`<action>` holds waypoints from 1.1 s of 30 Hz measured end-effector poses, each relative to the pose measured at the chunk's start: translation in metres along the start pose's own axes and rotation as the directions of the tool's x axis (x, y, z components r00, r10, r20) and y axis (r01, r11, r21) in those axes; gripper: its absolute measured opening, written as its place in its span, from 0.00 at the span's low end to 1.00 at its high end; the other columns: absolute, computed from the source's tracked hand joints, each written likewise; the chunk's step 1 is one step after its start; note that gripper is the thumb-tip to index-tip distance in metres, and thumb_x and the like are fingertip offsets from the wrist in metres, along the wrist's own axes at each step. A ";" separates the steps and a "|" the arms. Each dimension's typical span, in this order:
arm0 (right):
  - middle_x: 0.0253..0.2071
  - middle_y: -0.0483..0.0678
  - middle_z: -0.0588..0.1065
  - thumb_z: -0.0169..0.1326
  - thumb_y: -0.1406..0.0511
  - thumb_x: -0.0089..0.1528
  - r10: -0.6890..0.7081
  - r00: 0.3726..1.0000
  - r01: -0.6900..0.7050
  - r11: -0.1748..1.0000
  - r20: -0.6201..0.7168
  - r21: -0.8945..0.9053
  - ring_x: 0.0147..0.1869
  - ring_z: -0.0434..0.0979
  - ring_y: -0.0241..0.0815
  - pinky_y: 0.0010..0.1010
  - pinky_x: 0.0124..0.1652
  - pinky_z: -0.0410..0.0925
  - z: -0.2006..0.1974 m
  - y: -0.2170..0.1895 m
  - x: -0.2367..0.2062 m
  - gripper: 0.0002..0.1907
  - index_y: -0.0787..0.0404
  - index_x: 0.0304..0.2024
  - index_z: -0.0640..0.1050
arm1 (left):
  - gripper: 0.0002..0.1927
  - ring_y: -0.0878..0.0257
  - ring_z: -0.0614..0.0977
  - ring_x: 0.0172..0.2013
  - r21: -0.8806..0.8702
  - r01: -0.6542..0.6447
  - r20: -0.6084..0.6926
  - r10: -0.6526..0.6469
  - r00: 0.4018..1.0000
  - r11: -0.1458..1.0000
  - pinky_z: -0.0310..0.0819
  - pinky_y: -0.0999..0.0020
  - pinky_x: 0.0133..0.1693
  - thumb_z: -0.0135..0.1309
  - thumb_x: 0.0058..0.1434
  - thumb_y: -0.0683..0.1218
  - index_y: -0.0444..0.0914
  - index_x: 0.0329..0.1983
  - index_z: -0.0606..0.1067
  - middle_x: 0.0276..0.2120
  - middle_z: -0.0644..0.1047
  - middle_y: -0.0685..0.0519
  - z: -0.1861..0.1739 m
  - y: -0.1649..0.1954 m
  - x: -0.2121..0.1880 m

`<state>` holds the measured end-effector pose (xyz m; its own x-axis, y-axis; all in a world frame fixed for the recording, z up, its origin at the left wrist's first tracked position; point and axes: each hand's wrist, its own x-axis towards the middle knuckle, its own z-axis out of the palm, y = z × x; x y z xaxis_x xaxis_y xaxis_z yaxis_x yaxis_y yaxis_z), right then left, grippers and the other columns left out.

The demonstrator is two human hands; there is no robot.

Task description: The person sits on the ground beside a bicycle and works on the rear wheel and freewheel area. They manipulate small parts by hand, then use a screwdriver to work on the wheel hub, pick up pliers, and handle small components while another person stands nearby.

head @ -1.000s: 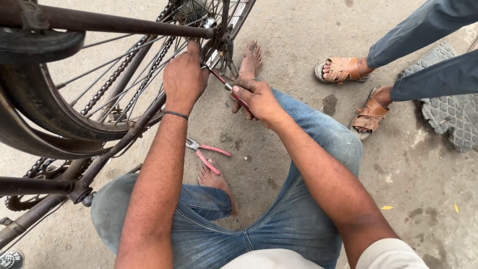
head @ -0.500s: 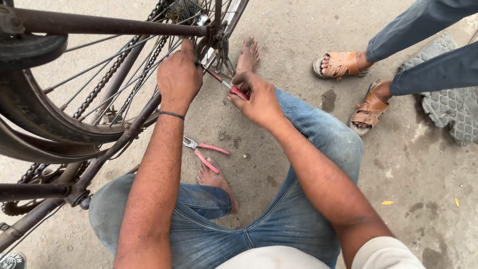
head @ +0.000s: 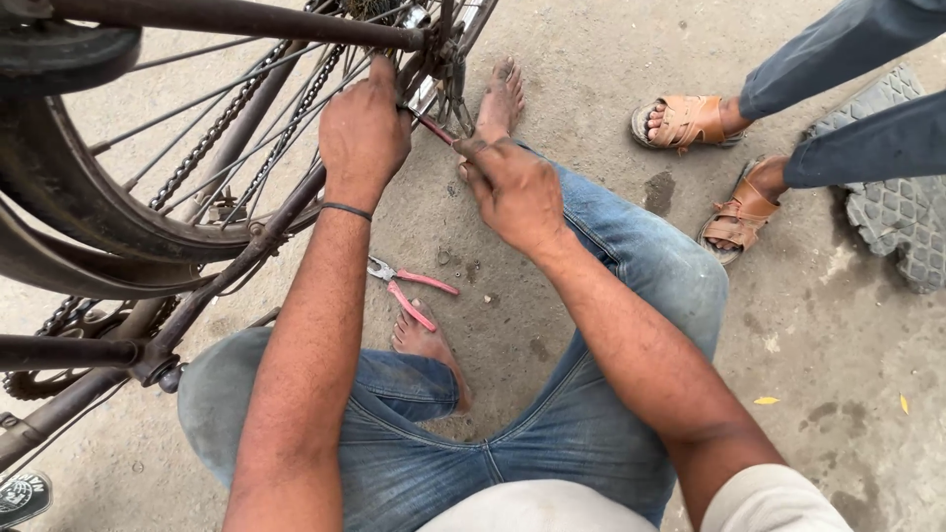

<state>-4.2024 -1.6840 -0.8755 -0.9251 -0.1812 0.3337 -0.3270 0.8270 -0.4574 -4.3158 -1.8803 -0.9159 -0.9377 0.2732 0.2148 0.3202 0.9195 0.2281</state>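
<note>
While the left hand (head: 363, 128) closes over the rear wheel (head: 148, 187) by its hub, the right hand (head: 514, 189) pinches shut on a red-handled tool (head: 435, 129). Its long axis slants up-left, tip toward the hub, between both hands. Pink-handled pliers (head: 412, 289) lie on the concrete below. Since a second ago, both hands have edged closer to the hub.

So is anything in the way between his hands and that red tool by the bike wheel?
Nothing visible. The right hand already holds the red-handled tool in its grip, and the left hand rests on the wheel hub beside it.
</note>
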 end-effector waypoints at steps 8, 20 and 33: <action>0.35 0.51 0.81 0.62 0.63 0.61 0.003 1.000 -0.005 0.996 -0.029 -0.085 0.38 0.83 0.48 0.41 0.38 0.73 0.008 0.001 -0.001 0.19 0.58 0.54 0.78 | 0.16 0.57 0.80 0.25 -0.012 0.022 -0.001 -0.022 1.000 1.000 0.73 0.59 0.24 0.61 0.56 0.40 0.39 0.45 0.69 0.24 0.77 0.51 0.003 -0.002 0.002; 0.36 0.52 0.80 0.60 0.63 0.63 0.016 0.999 -0.020 0.992 -0.034 -0.124 0.39 0.81 0.52 0.43 0.36 0.71 0.006 0.002 0.002 0.17 0.56 0.54 0.78 | 0.19 0.56 0.80 0.24 -0.031 0.071 0.045 -0.069 0.997 0.997 0.73 0.60 0.24 0.59 0.55 0.40 0.39 0.48 0.69 0.23 0.77 0.51 -0.007 0.005 0.003; 0.33 0.53 0.81 0.62 0.66 0.64 0.311 0.939 -0.343 0.858 0.145 0.383 0.35 0.82 0.46 0.34 0.38 0.74 0.016 -0.004 0.002 0.15 0.58 0.53 0.79 | 0.14 0.53 0.82 0.27 -0.038 0.071 0.055 -0.069 0.996 0.997 0.75 0.55 0.26 0.56 0.57 0.37 0.38 0.46 0.70 0.24 0.78 0.48 -0.008 0.006 0.003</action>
<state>-4.2063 -1.6964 -0.8858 -0.9986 0.0097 0.0516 -0.0370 0.5679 -0.8223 -4.3154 -1.8761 -0.9064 -0.9634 0.2246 0.1462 0.2580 0.9250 0.2790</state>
